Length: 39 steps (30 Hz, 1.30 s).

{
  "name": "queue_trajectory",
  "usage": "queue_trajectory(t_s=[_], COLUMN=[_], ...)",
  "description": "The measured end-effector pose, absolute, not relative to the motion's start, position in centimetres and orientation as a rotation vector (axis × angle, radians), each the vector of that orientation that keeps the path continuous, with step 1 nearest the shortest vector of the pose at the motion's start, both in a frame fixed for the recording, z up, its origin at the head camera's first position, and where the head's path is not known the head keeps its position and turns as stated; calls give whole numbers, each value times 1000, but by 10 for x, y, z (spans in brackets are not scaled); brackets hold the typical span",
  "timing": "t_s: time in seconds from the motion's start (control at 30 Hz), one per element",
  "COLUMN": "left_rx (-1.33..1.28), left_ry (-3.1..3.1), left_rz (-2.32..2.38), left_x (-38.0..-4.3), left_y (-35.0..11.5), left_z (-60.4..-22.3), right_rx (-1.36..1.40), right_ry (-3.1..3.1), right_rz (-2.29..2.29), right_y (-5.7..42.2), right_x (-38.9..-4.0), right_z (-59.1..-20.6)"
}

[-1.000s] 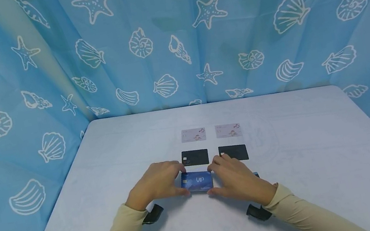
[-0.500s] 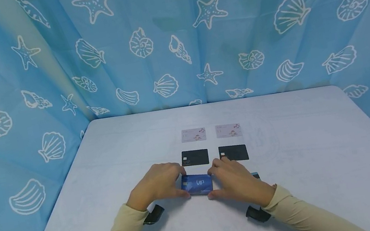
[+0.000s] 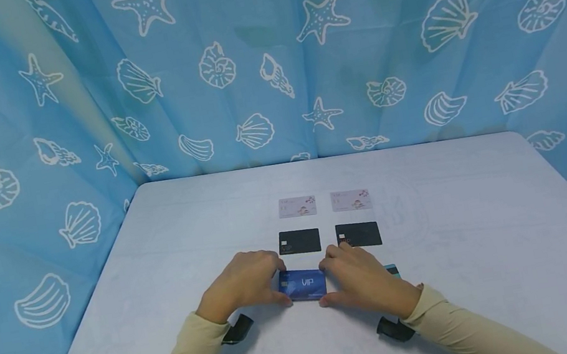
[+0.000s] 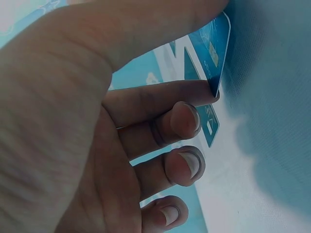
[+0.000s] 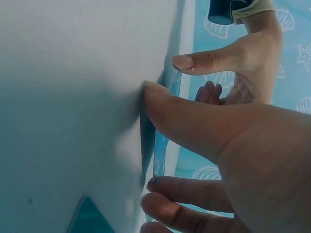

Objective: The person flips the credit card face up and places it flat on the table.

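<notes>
A blue card marked VIP lies between both hands, low over or on the white table, below the left black card. My left hand pinches its left end by the corners, thumb at the near one and index finger at the far one. In the left wrist view the card's chip side shows, and the other fingers curl free of it. My right hand pinches the right end the same way; in the right wrist view the card appears nearly edge-on. Whether it touches the cloth I cannot tell.
Beyond the hands lie two black cards, left and right. Behind them are two pale pink cards, left and right. Another blue card is mostly hidden by my right hand. A shell-print curtain surrounds the white table.
The blue card has shifted slightly toward me, widening the gap to the black card above it. Both hands keep their pinch and have hardly moved.
</notes>
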State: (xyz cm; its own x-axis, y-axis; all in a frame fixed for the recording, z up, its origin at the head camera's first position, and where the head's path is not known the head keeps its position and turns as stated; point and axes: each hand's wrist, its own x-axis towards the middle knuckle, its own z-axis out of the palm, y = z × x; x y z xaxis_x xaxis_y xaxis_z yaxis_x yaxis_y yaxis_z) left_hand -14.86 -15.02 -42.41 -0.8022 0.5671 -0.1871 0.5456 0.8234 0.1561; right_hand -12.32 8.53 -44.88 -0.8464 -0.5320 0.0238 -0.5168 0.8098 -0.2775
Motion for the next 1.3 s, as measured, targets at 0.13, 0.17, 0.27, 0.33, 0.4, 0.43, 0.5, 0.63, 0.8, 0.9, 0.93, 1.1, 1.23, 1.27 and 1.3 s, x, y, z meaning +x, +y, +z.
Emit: queue_trajectory(t_s=[0.13,0.17,0.27,0.33,0.4,0.43,0.5,0.63,0.8,0.9,0.93,1.1,1.23,1.27,1.3], left_rx=[856,855,858,856,851,849,843,849,859,855,851,827,813,811,809], left_ry=[2778,2777,2773,2771,2767,2766,2764,2766,2771,2770,2768,2756,2754,2754,2753], left_rz=[137,134,131,130,129,128,129,115,92,90,89,100,89,87,86], left_x=[-148,-148,-148,-148,-148,-148,-148,-148,-148,-148,-148,-147,-147,-148,-148], left_y=[-150,-149,-149,-149,-148,-148,-148,-147,-147,-147,-146,-146,-145,-146,-146], left_z=[-424,-424,-424,-424,-424,-424,-424,-424,-424,-424,-424,-424,-425,-425,-425], right_rx=[-844,-845,-844,-845,-846,-846,-848,-849,-837,-829,-828,-837,-847,-847,-848], right_ry=[2930,2929,2928,2925,2924,2924,2925,2930,2926,2925,2926,2942,2956,2958,2960], right_rz=[-432,-429,-421,-420,-421,-423,-425,-428,-433,-434,-432,-411,-405,-406,-407], right_y=[85,85,85,85,85,85,85,84,84,84,83,83,84,84,84], right_x=[-123,-123,-124,-124,-124,-124,-124,-125,-124,-124,-124,-124,-124,-124,-124], right_z=[-450,-451,-452,-452,-451,-451,-451,-451,-451,-452,-451,-452,-453,-453,-453])
